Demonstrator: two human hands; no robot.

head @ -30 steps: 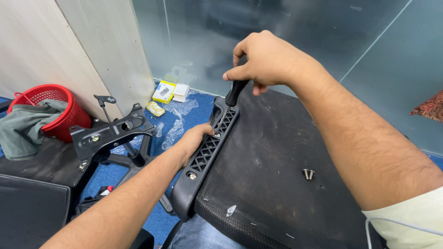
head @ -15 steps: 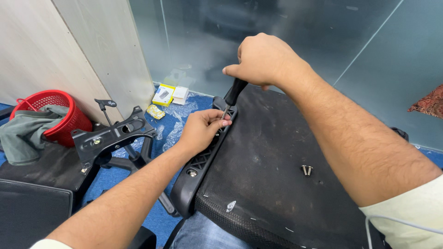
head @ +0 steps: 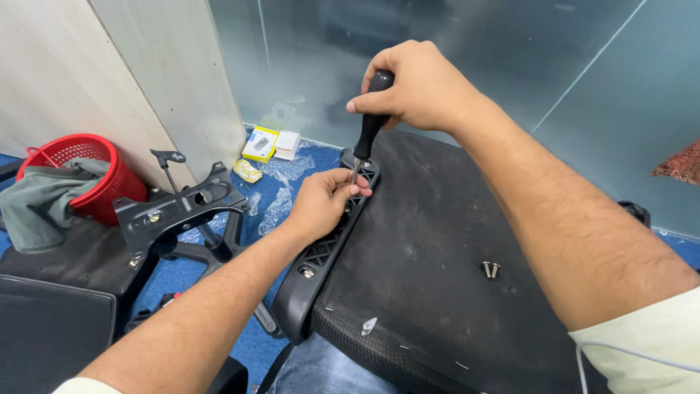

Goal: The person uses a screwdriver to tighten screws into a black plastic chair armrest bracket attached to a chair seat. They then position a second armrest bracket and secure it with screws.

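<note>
Your left hand (head: pixel 321 201) had moved up to the screwdriver (head: pixel 368 128) tip, fingers pinching it, while your right hand (head: pixel 419 87) fingers wrapped its handle above the armrest (head: pixel 321 255).

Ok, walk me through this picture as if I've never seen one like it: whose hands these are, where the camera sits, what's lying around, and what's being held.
The picture comes from a camera worn on a person's head, looking down at that person's own two bare hands; no machine is involved. The right hand grips the black handle of a screwdriver, held nearly upright. The left hand pinches near its tip, at the ribbed black plastic armrest bracket along the edge of an upturned chair seat. Two loose screws lie on the seat's dark underside. To the left, on the blue floor, stand a black chair base mechanism and a red basket with grey cloth in it. Small boxes and clear plastic wrap lie by the glass wall.
</note>
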